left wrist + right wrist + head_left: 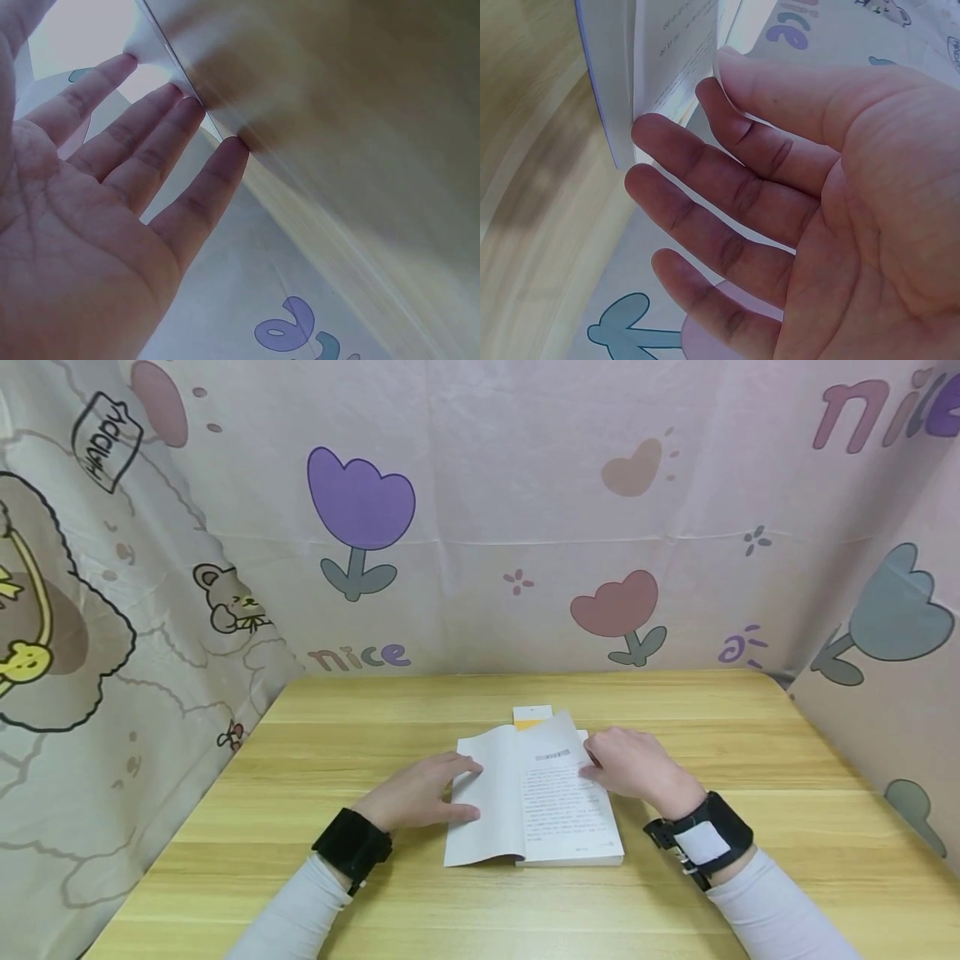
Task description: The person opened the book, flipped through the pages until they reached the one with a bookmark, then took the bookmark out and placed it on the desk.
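An open book (pixel 570 810) lies on the wooden table, with printed text on its right side and a blank left leaf (pixel 487 802). My left hand (pixel 423 793) rests at the outer edge of that blank leaf, thumb and fingers spread and straight. In the left wrist view the fingertips (pixel 236 146) meet the edge of the leaf. My right hand (pixel 633 764) pinches the outer edge of the printed page (pixel 675 60) between thumb and index finger, its other fingers loosely bent beside the book. The page's upper corner stands raised off the pages beneath.
A white and yellow card (pixel 532 715) shows just behind the book's top edge. The wooden table (pixel 360 710) reaches back to a patterned cloth (pixel 480 485), which also hangs at both sides. Black bands (pixel 352 847) circle both wrists.
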Tool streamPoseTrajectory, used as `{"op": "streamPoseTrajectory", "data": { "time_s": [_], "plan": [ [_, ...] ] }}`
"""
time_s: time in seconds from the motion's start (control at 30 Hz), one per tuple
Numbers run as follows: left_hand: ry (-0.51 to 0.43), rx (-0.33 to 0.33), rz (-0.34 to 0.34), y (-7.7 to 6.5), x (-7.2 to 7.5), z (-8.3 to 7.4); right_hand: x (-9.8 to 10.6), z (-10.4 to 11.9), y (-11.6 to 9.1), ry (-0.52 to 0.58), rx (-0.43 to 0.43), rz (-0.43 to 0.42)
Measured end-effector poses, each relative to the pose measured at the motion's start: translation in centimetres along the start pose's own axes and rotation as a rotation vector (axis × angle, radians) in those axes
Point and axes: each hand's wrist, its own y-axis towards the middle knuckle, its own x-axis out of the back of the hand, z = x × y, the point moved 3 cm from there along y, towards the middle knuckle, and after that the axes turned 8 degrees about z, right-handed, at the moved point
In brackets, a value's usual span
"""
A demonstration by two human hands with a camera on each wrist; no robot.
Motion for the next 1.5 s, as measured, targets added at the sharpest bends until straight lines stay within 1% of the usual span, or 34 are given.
{"op": "streamPoseTrajectory", "data": {
  "time_s": [0.33, 0.5, 0.73, 1.1, 1.2, 1.3, 1.5],
  "plan": [
    [0.003, -0.009, -0.009, 0.2, 0.0, -0.1, -0.2, -0.6, 0.0, 0.016, -0.009, 0.002],
    [-0.002, -0.025, -0.023, 0.2, 0.0, -0.2, -0.2, -0.7, 0.0, 0.04, -0.025, 0.029],
    [0.002, -0.009, -0.02, 0.2, -0.1, -0.3, -0.1, -0.8, 0.0, 0.058, -0.017, 0.046],
    [0.0, -0.011, -0.02, 0.3, -0.1, -0.3, -0.1, -0.9, -0.1, 0.053, -0.009, 0.06],
    [-0.001, -0.011, -0.019, 0.3, -0.1, -0.3, 0.1, -0.8, -0.1, 0.056, 0.001, 0.06],
    [-0.005, -0.009, -0.017, 0.2, 0.0, -0.3, 0.6, -0.8, -0.3, 0.082, 0.024, 0.052],
    [-0.016, -0.001, -0.011, 0.2, 0.1, -0.2, 1.7, -0.6, -0.7, 0.192, 0.099, 0.016]
  ]
}}
